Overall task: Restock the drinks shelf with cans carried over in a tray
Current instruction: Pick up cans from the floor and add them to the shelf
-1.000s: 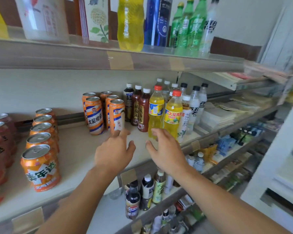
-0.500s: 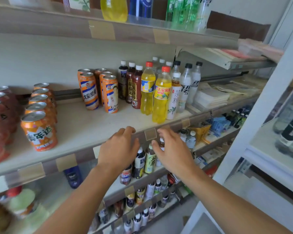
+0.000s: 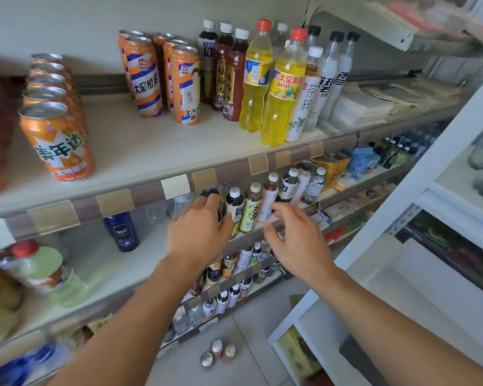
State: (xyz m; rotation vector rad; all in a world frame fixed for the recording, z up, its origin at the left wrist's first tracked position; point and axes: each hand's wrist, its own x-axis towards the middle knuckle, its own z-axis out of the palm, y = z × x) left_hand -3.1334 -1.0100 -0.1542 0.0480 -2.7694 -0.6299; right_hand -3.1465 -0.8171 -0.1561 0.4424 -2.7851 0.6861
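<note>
A row of orange cans (image 3: 57, 137) stands at the left of the drinks shelf (image 3: 151, 151). Several tall orange-and-white cans (image 3: 184, 84) stand further back in the middle. My left hand (image 3: 198, 232) and my right hand (image 3: 296, 238) hang below the shelf's front edge, in front of the bottles on the lower shelf. Both hands are empty, with fingers loosely bent. No tray is in view.
Yellow bottles (image 3: 283, 90), dark tea bottles (image 3: 232, 76) and white bottles (image 3: 329, 73) fill the shelf's right part. Small bottles (image 3: 251, 207) line the lower shelves. Three cans (image 3: 218, 353) stand on the floor. A white glass-fronted cabinet (image 3: 418, 196) stands at the right.
Both hands have dropped from the shelf surface, past its front edge, down to the lower shelf's level. The view has tilted downward.
</note>
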